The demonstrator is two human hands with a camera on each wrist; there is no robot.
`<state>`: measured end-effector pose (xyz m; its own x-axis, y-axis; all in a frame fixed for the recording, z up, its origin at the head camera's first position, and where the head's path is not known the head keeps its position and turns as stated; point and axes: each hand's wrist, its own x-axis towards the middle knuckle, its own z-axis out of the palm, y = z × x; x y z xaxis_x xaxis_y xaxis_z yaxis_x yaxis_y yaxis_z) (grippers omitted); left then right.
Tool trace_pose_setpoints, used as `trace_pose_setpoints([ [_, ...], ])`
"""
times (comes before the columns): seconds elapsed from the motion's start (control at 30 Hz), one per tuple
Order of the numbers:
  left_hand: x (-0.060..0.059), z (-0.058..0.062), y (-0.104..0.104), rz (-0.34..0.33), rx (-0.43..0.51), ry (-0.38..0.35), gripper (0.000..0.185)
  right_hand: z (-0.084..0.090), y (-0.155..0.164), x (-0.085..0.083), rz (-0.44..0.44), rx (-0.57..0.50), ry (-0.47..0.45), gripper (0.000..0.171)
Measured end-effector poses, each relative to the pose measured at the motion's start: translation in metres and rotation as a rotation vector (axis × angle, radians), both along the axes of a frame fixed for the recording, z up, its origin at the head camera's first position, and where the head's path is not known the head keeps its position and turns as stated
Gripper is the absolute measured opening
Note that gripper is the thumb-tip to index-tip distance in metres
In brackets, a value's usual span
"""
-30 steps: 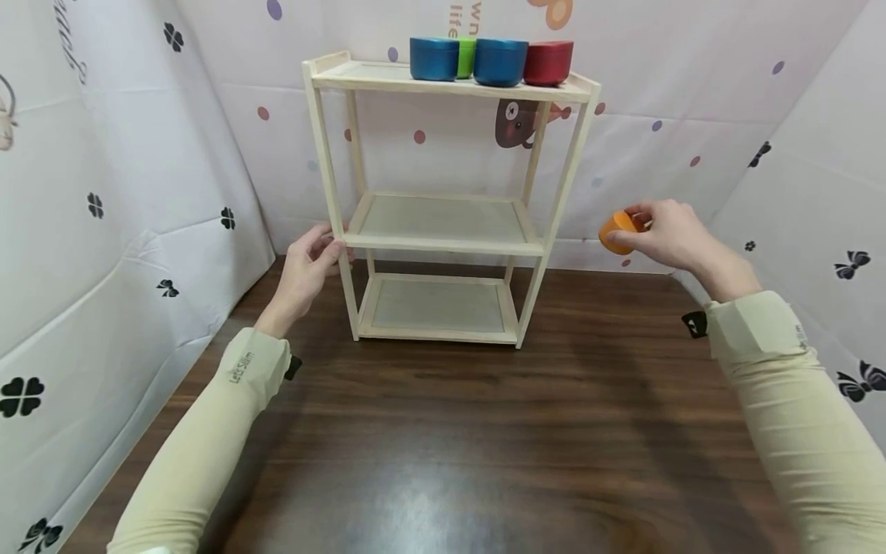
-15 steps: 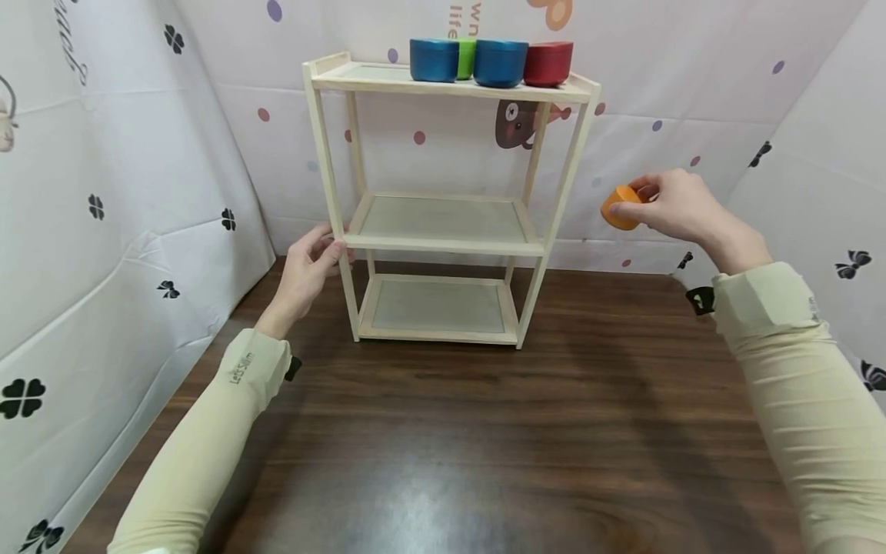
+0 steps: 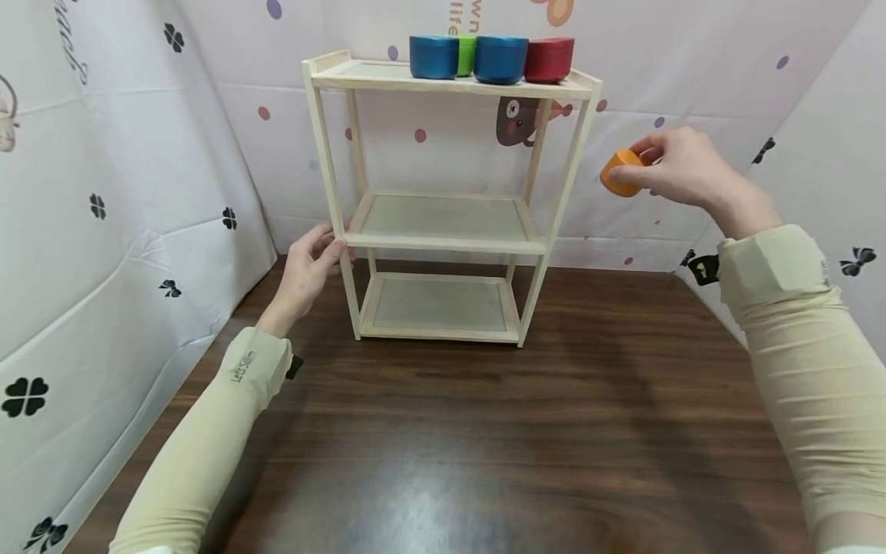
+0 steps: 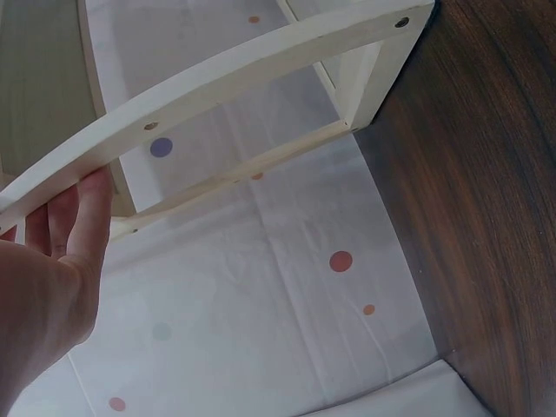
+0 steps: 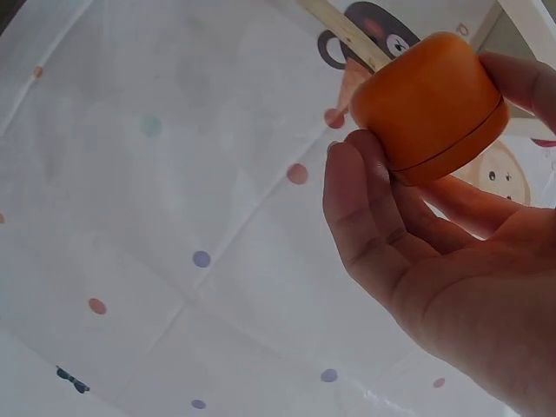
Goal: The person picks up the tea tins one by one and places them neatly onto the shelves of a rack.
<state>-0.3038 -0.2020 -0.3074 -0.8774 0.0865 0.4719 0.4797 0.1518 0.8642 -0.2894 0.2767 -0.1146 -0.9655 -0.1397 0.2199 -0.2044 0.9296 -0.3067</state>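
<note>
A small orange lidded container [image 3: 621, 174] is pinched between the thumb and fingers of my right hand [image 3: 692, 173], held in the air right of a pale wooden shelf rack [image 3: 446, 218]. Up close in the right wrist view, the orange container [image 5: 430, 104] is tilted, with a thin seam near one end. My left hand [image 3: 302, 269] holds the rack's front left post at middle-shelf height, thumb in front and fingers partly hidden behind. In the left wrist view, fingertips of the left hand [image 4: 52, 278] press against the wooden post [image 4: 217, 82].
On the top shelf stand two blue containers [image 3: 434, 58], a red container [image 3: 549, 60] and a green container [image 3: 466, 58], partly hidden behind the blue ones. The rack stands on a dark wooden table [image 3: 443, 431]. Patterned white cloth [image 3: 138, 177] surrounds it at back and sides.
My right hand has risen with the orange container, from about middle-shelf height to well above it. The left hand and the rack have stayed in place.
</note>
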Motion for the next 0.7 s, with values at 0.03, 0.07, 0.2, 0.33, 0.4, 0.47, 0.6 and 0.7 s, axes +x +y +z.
trace_pose_setpoints([
  [0.03, 0.000, 0.000, 0.000, 0.000, 0.002, 0.000, 0.041, 0.003, -0.001, 0.000, -0.001, 0.001, 0.001, 0.066],
  [0.07, 0.000, 0.000, 0.000, -0.001, 0.002, 0.001, 0.041, 0.006, -0.002, 0.000, -0.002, -0.002, -0.002, 0.066],
  [0.2, 0.000, 0.001, 0.000, -0.003, 0.008, 0.001, 0.040, 0.016, -0.006, 0.000, -0.003, -0.011, 0.005, 0.065],
  [0.33, 0.000, 0.000, 0.000, -0.009, 0.015, 0.003, 0.041, 0.025, -0.008, 0.000, -0.011, -0.008, 0.021, 0.067],
  [0.4, 0.000, 0.000, 0.000, -0.011, 0.017, 0.005, 0.041, 0.029, -0.009, 0.000, -0.019, -0.009, 0.023, 0.069],
  [0.47, 0.000, 0.000, 0.000, -0.012, 0.017, 0.005, 0.041, 0.033, -0.011, 0.001, -0.023, -0.010, 0.026, 0.069],
  [0.6, 0.001, 0.000, -0.001, -0.010, 0.009, 0.006, 0.040, 0.042, -0.017, 0.000, -0.033, -0.007, 0.029, 0.068],
  [0.7, 0.000, 0.000, 0.000, -0.010, 0.008, 0.007, 0.040, 0.049, -0.022, 0.000, -0.042, 0.006, 0.030, 0.068],
])
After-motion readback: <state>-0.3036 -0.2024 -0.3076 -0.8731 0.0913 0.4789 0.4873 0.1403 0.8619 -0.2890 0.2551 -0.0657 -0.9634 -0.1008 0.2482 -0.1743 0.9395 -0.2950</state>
